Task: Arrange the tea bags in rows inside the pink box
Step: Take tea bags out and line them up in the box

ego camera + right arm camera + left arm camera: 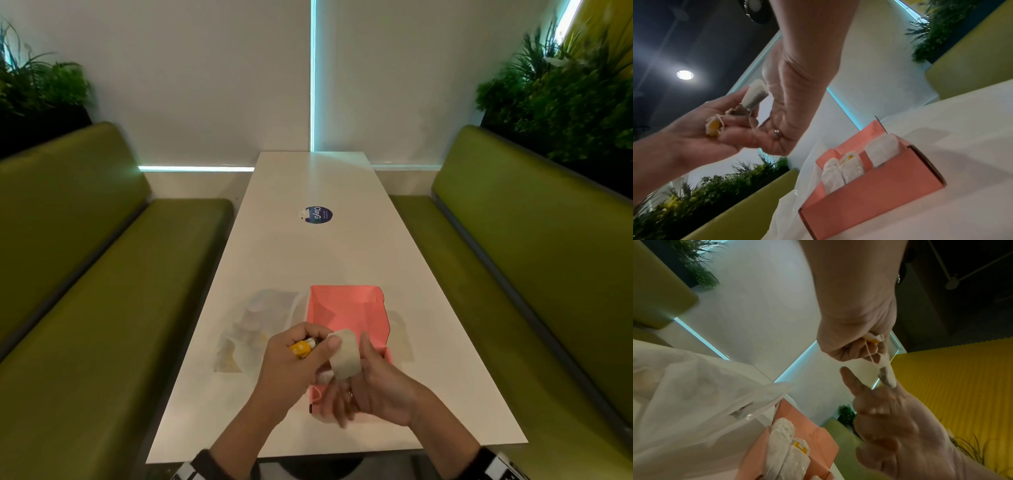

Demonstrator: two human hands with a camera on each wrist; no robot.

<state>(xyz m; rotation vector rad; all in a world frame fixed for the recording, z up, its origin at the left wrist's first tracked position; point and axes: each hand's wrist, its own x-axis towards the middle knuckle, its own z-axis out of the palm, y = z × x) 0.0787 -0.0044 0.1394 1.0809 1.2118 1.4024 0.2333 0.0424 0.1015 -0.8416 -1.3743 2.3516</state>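
Note:
An open pink box (346,308) stands on the white table (308,260) in front of me, its lid flap raised at the far side. Three white tea bags stand inside it (832,175) (851,165) (881,149). Above the box's near end, my left hand (298,356) grips the yellow tag (301,349) and string of another tea bag (344,353), with the thumb on the pouch. My right hand (370,383) meets it from the right, fingers straight and touching the pouch (885,374). The hands hide the box's near part in the head view.
A clear plastic bag (260,322) holding more tea bags lies just left of the box. A round blue sticker (318,214) is stuck to the table farther back. Green benches (102,274) (534,260) flank the table on both sides, with plants behind them.

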